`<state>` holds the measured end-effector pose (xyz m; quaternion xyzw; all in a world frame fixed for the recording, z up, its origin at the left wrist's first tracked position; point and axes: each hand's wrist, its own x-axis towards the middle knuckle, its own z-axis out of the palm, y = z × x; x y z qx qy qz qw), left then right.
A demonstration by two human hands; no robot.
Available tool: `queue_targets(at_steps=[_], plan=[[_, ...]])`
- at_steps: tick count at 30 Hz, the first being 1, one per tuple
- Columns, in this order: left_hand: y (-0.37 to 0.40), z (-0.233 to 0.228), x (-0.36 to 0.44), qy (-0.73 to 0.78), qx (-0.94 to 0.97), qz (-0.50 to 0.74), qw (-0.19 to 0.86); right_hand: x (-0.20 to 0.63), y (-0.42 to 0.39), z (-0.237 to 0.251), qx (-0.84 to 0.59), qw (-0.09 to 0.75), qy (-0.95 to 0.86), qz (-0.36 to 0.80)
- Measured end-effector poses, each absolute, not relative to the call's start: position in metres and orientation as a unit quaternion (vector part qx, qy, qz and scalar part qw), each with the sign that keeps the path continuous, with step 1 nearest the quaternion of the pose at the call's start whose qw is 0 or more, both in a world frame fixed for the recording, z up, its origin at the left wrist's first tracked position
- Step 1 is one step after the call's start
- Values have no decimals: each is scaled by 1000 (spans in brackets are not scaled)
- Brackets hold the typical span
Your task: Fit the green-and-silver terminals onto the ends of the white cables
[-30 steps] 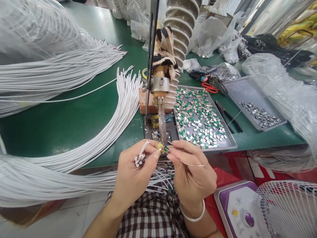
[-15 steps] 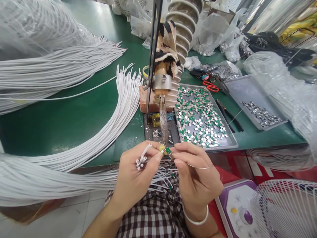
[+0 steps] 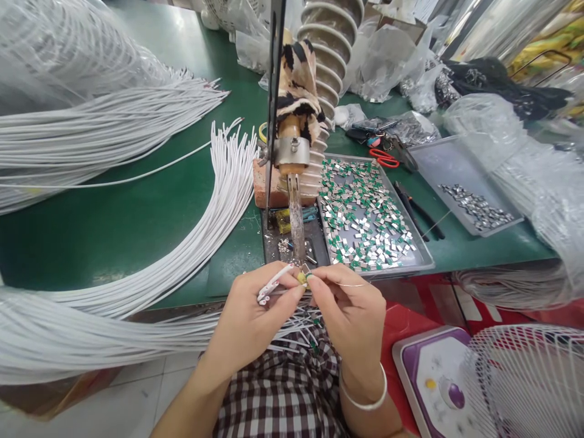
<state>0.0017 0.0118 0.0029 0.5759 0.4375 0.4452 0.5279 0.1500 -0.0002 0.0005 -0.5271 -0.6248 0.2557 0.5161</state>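
At the worktop's near edge, below the soldering iron tip point(image 3: 297, 234), the left hand point(image 3: 255, 316) pinches limp, light white wires point(image 3: 272, 286) near their stripped ends, while the right hand point(image 3: 351, 313) grips a tiny, probably fragile green chip point(image 3: 306, 278) by its edges.

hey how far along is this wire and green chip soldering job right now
Done: a few white wires with green chips attached lie on the lap. In hand: the left hand grips a small bunch of white wires, and the right hand holds solder wire under the fixed soldering iron tip. Left: the tray of green chips is well filled, and big wire bundles wait.
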Motion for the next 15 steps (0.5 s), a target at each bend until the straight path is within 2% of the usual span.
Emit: queue_targets(at_steps=[3, 7, 12, 15], plan=[[12, 3, 2, 426, 546, 477, 541, 149, 0, -2, -518, 544, -582, 312], [12, 1, -1, 420, 503, 518, 550, 141, 0, -9, -465, 632, -482, 390], [14, -3, 0, 403, 475, 536, 570, 136, 0, -12, -436, 687, -470, 342], [15, -5, 1, 396, 466, 540, 578, 138, 1, -9, -387, 704, -440, 402]])
